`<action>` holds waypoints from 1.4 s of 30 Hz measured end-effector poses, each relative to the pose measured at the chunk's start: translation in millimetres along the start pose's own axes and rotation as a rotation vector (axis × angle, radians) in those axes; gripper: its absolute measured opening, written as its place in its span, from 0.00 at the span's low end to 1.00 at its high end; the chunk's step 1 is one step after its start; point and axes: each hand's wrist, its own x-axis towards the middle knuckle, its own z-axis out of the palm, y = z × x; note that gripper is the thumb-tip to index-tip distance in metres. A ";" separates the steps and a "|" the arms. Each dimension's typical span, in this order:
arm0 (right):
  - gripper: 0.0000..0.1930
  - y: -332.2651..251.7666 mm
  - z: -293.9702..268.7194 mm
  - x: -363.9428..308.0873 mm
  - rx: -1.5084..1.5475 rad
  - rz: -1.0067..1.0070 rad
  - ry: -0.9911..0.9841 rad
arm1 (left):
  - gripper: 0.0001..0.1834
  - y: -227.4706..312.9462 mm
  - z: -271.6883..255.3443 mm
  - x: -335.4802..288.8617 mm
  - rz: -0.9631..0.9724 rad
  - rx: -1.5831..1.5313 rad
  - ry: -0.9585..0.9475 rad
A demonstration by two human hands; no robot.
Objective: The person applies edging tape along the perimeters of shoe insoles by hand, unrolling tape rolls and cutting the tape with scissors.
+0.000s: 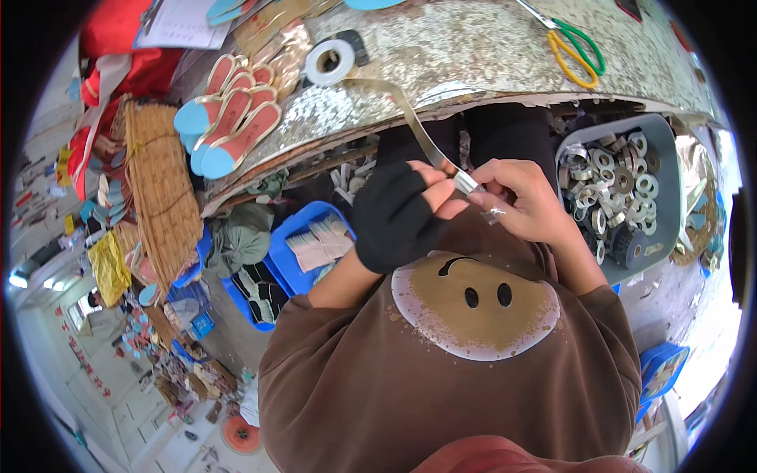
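A narrow, shiny strip of tape point(423, 139) runs from a roll with a white core point(330, 62) on the worktable down to my hands. My left hand point(404, 211), in a black glove with bare fingertips, pinches the strip near its lower end. My bare right hand point(524, 197) has thumb and forefinger closed at the strip's whitish end. A small crumpled clear scrap point(494, 214) hangs under the right fingertips. Both hands are above my lap, just off the table's near edge. Some of the fingers are hidden behind the strip and each other.
Red and blue insoles point(244, 135) lie overlapped on the worn table point(465, 47), left of the roll. Scissors point(574, 52) with green and yellow handles lie far right. A grey bin point(666, 185) of tape rolls stands right; a blue crate point(293, 266) stands left.
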 end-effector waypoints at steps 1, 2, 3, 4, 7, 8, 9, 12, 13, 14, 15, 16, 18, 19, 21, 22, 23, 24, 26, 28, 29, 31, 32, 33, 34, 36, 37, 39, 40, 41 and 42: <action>0.06 -2.1 4.7 7.0 0.035 -0.056 0.002 | 0.18 2.6 3.2 -3.3 -0.081 -0.042 0.010; 0.06 -4.1 8.7 12.1 0.035 -0.067 -0.008 | 0.17 3.8 3.1 -4.4 -0.149 -0.093 0.028; 0.06 -5.3 12.7 17.4 -0.055 -0.168 0.018 | 0.15 5.7 -1.9 -3.7 -0.212 -0.097 0.002; 0.07 -6.6 15.8 22.3 -0.145 -0.269 0.046 | 0.15 6.4 -6.6 -4.0 -0.214 -0.084 0.008; 0.08 -11.3 23.0 30.1 -0.182 -0.307 -0.007 | 0.12 5.8 -20.1 -10.4 -0.303 -0.060 -0.014; 0.08 -12.2 23.4 32.1 -0.180 -0.315 -0.011 | 0.11 2.1 -23.6 -14.3 -0.374 -0.111 -0.016; 0.07 -12.6 22.9 33.6 -0.178 -0.295 -0.036 | 0.09 -1.8 -27.1 -18.1 -0.445 -0.163 -0.018; 0.05 -12.4 18.5 36.1 -0.196 -0.255 -0.035 | 0.06 -13.0 -39.7 -29.3 -0.657 -0.163 0.181; 0.04 -11.0 15.7 36.1 -0.218 -0.225 -0.006 | 0.04 -21.1 -45.6 -37.4 -0.701 -0.208 0.222; 0.04 -7.8 12.8 35.2 -0.218 -0.234 -0.014 | 0.04 -26.3 -50.1 -41.8 -0.703 -0.201 0.232; 0.03 -3.6 8.1 33.7 -0.260 -0.194 0.003 | 0.03 -30.1 -54.9 -44.2 -0.802 -0.299 0.300; 0.03 -0.5 4.5 33.3 -0.301 -0.155 0.020 | 0.03 -33.0 -59.2 -45.8 -0.899 -0.399 0.370; 0.03 -1.9 -4.3 32.1 -0.297 -0.112 0.043 | 0.03 -38.3 -67.1 -44.8 -0.919 -0.399 0.386; 0.03 -0.5 -7.6 32.3 -0.287 -0.092 0.056 | 0.03 -44.1 -71.3 -48.5 -0.920 -0.431 0.437; 0.05 5.9 -16.2 30.2 -0.281 -0.045 0.090 | 0.05 -54.1 -80.1 -51.0 -0.934 -0.455 0.499; 0.05 7.0 -20.0 29.6 -0.283 -0.049 0.085 | 0.05 -60.3 -85.0 -53.9 -0.934 -0.454 0.506; 0.04 6.8 -23.5 30.3 -0.307 -0.009 0.101 | 0.05 -67.3 -90.4 -58.5 -0.930 -0.486 0.559; 0.04 7.5 -26.7 30.6 -0.330 0.030 0.118 | 0.05 -73.2 -95.4 -62.2 -0.926 -0.517 0.612; 0.04 11.5 -31.9 29.3 -0.315 0.042 0.124 | 0.05 -83.4 -102.7 -68.2 -0.932 -0.555 0.646; 0.04 16.8 -34.9 27.1 -0.278 0.051 0.199 | 0.04 -93.7 -108.0 -74.1 -0.921 -0.645 0.746; 0.04 23.6 -38.2 25.5 -0.258 0.055 0.212 | 0.04 -98.8 -110.4 -76.3 -0.920 -0.643 0.752; 0.04 33.4 -42.5 22.2 -0.269 0.058 0.230 | 0.03 -108.1 -115.8 -80.3 -0.918 -0.718 0.814; 0.04 35.6 -44.4 21.8 -0.277 0.063 0.248 | 0.03 -111.1 -118.8 -81.9 -0.917 -0.714 0.822; 0.04 33.0 -47.7 20.6 -0.318 0.111 0.232 | 0.03 -113.6 -121.8 -83.4 -0.911 -0.730 0.858; 0.04 37.2 -52.7 17.9 -0.319 0.105 0.226 | 0.04 -116.8 -125.8 -85.5 -0.906 -0.746 0.894; 0.05 54.6 -72.5 6.0 -0.417 0.184 0.393 | 0.06 -138.4 -144.9 -106.3 -0.922 -0.807 0.934; 0.05 63.8 -84.5 -4.3 -0.391 0.180 0.416 | 0.07 -146.2 -152.0 -115.5 -0.941 -0.867 0.972; 0.06 72.8 -101.4 -28.8 -0.334 0.175 0.471 | 0.09 -148.5 -157.6 -120.4 -0.951 -0.896 0.974; 0.07 74.2 -105.2 -42.1 -0.303 0.178 0.502 | 0.11 -147.8 -160.3 -122.6 -0.968 -0.928 0.966; 0.06 78.3 -107.9 -57.0 -0.347 0.202 0.517 | 0.11 -145.2 -161.5 -121.5 -0.964 -0.923 0.972; 0.06 82.7 -107.2 -73.8 -0.394 0.229 0.536 | 0.11 -141.7 -159.5 -119.5 -0.971 -0.919 0.959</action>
